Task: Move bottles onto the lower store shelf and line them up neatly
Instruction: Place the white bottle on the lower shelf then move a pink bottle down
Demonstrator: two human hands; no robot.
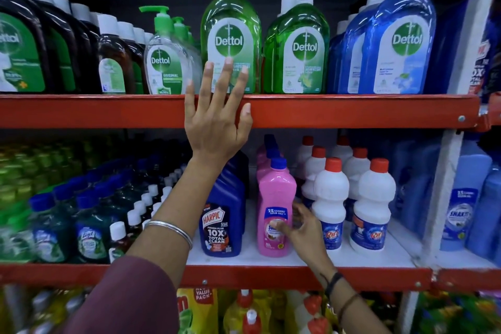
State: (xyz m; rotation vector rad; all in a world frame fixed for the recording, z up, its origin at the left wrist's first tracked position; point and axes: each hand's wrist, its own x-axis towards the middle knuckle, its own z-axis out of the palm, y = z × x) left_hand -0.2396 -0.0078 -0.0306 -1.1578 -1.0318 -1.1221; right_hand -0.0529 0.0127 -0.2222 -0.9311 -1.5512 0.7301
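A pink bottle (pixel 275 190) with a blue cap stands at the front of the white lower shelf (pixel 352 256), with more pink bottles in a row behind it. My right hand (pixel 301 230) wraps its lower right side, thumb on the front label, and looks slightly blurred. My left hand (pixel 217 127) is raised with fingers spread, palm against the red edge of the upper shelf (pixel 352 110). Its fingertips touch the label of a tall green Dettol bottle (pixel 230 27). It holds nothing.
A blue Harpic bottle (pixel 219 228) stands just left of the pink one. White bottles with red caps (pixel 330 192) stand to its right, and light blue bottles (pixel 461 211) beyond a white upright. Small dark bottles (pixel 89 225) crowd the shelf's left part. Yellow bottles (pixel 244 312) sit below.
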